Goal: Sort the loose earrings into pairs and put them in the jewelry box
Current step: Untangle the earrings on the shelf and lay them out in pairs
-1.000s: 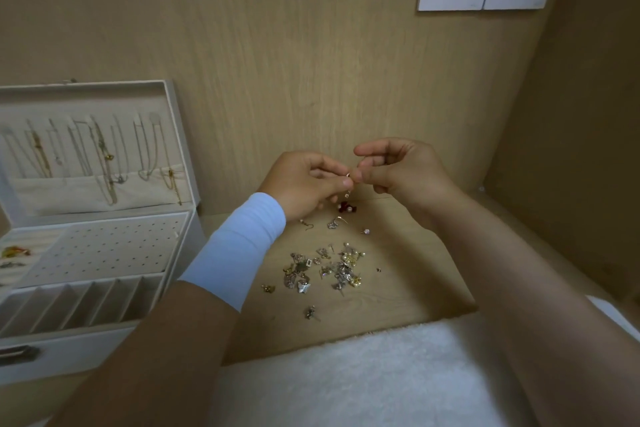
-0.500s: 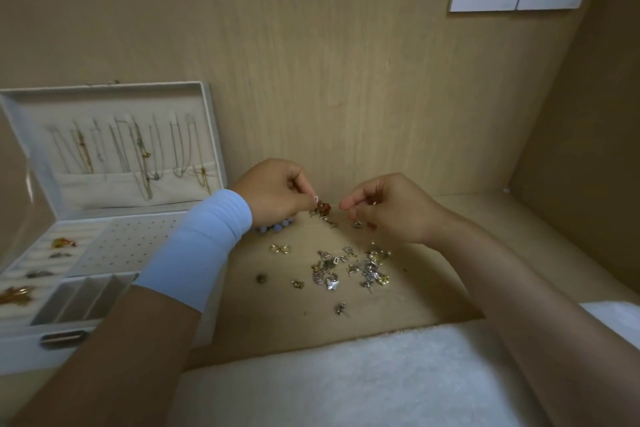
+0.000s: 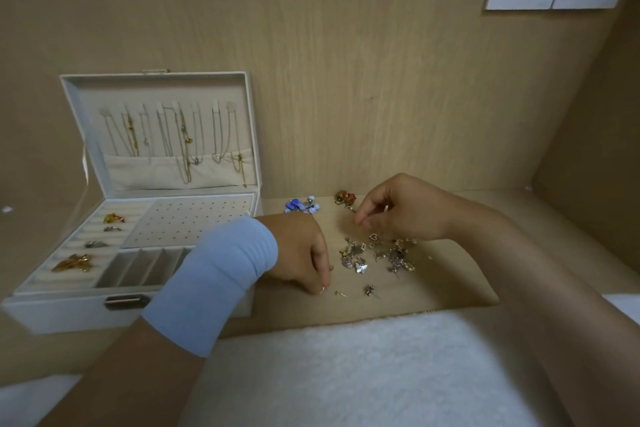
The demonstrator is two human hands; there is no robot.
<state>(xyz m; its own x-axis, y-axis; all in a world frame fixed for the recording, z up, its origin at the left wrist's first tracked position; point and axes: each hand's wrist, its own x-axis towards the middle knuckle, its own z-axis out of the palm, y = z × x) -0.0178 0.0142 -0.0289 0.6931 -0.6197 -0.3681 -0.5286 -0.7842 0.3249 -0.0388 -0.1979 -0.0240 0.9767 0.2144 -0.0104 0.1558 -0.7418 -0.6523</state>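
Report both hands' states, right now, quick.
Left hand: fingers curled, pinching a small gold earring on the table.
Right hand: fingertips pinched together by the earring pile; anything held cannot be told.

A pale blue stretchy band (image 3: 214, 284) covers the person's left forearm from the wrist partway toward the elbow. It is a smooth, close-fitting tube of plain fabric with a clean edge at each end. Beyond it the arm and the left hand (image 3: 304, 246) are bare. The right hand (image 3: 405, 211) and its forearm are bare too. A small glint shows at one finger, too small to identify.
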